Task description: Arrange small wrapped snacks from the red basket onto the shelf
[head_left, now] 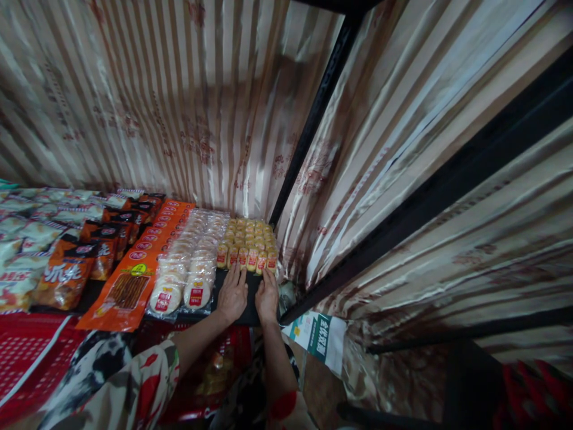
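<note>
Small yellow-and-red wrapped snacks (249, 242) lie in neat rows at the right end of a dark shelf (250, 298). My left hand (231, 294) lies flat on the shelf with fingers stretched out, its fingertips touching the front row of the snacks. My right hand (267, 295) lies beside it, fingers also extended toward the front row. Neither hand grips anything. Left of the snacks lie clear packs of round white rice crackers (188, 269).
Long orange packets (134, 275), darker orange bags (67, 275) and pale bags (18, 239) fill the shelf leftward. A black rack post (313, 113) rises behind the snacks. Striped satin curtain (179, 89) surrounds the shelf. A green-and-white carton (320, 337) sits below right. A red crate (27, 352) stands lower left.
</note>
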The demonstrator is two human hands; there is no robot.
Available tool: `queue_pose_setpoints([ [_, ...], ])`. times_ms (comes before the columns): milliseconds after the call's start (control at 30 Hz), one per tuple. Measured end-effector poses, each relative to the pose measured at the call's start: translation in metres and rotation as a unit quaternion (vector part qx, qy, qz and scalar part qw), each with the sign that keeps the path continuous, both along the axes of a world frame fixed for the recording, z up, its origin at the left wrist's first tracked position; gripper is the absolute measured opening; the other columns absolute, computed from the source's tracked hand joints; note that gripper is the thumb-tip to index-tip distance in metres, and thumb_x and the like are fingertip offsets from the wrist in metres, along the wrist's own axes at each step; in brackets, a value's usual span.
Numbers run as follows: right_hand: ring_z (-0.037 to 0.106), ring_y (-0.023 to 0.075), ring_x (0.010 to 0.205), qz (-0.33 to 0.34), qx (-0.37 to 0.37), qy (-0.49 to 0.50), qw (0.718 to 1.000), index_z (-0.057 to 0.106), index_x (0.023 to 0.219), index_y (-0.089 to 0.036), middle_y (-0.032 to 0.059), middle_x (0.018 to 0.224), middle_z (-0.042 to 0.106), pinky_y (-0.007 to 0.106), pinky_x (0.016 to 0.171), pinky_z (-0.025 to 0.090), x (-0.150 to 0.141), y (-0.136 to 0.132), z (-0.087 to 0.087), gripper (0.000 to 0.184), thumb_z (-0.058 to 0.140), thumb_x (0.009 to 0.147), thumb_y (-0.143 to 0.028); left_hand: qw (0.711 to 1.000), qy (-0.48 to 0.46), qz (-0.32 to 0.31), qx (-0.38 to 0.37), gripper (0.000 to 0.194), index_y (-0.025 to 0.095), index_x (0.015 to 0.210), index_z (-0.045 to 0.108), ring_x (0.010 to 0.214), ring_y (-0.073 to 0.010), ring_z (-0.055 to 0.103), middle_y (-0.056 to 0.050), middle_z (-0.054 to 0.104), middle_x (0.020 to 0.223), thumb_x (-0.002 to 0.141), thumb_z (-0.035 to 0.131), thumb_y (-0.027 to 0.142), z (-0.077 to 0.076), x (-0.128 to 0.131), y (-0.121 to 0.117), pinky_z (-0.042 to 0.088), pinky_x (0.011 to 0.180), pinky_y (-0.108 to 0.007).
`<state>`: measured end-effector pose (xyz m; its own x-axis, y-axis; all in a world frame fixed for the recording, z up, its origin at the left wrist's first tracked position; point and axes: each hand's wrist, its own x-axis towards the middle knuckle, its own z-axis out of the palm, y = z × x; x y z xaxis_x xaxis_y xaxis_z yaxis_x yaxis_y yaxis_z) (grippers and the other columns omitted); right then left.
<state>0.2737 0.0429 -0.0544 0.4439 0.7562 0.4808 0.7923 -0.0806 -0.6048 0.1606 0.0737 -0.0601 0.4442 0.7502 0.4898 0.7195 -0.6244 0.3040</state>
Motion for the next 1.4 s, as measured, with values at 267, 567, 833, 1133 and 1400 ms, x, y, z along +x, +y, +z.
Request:
queue_pose_setpoints([
  [267,0.036,0.0235,0.123,-0.024,0.004,-0.054,0.998,0.050,0.127,-0.015,0.0150,0.133,0.045,0.047,0.097,0.037,-0.008,0.003,0.000,0.046,0.032,0.084,-0.013,1.000,-0.010,-0.009,0.019,0.050,0.009,0.133,0.036,0.137,-0.0278,0.018,-0.018,0.029,0.145,0.083,0.039,0.015,-0.005,-0.001,0.001,0.036,0.104,-0.049],
  [567,0.045,0.0213,0.113,-0.006,0.019,-0.048,0.999,0.059,0.114,-0.013,0.0157,0.116,0.052,0.038,0.093,0.042,0.003,0.021,0.001,0.040,0.033,0.084,-0.012,1.000,-0.006,-0.010,0.002,0.049,0.008,0.133,0.035,0.137,-0.0269,0.018,-0.019,0.030,0.144,0.085,0.035,0.014,-0.003,0.000,0.001,0.035,0.105,-0.048],
  [833,0.048,0.0209,0.103,-0.023,0.005,-0.028,0.999,0.056,0.114,-0.014,0.0124,0.103,0.052,0.037,0.090,0.042,0.000,0.021,0.010,0.034,0.038,0.086,-0.019,1.000,-0.022,0.010,-0.019,0.049,0.008,0.130,0.039,0.138,-0.0287,0.015,-0.020,0.027,0.145,0.081,0.040,0.011,0.009,-0.002,-0.004,0.035,0.103,-0.049],
  [1133,0.051,0.0232,0.093,-0.040,-0.021,-0.029,0.999,0.057,0.100,-0.011,0.0138,0.093,0.055,0.038,0.082,0.044,0.004,0.025,0.006,0.026,0.039,0.085,-0.022,0.990,-0.080,0.110,-0.047,0.065,0.009,0.136,0.028,0.138,-0.0335,0.001,-0.019,0.009,0.150,0.074,0.047,0.010,0.017,-0.003,-0.002,0.027,0.105,-0.054],
  [1400,0.054,0.0211,0.086,-0.011,-0.008,0.029,0.999,0.055,0.104,-0.014,0.0123,0.094,0.055,0.036,0.077,0.046,0.009,0.027,-0.004,0.028,0.038,0.085,-0.026,0.992,-0.059,0.095,-0.052,0.060,0.007,0.134,0.033,0.137,-0.0312,0.014,-0.019,0.025,0.146,0.075,0.045,0.010,0.018,-0.008,0.005,0.027,0.108,-0.051],
])
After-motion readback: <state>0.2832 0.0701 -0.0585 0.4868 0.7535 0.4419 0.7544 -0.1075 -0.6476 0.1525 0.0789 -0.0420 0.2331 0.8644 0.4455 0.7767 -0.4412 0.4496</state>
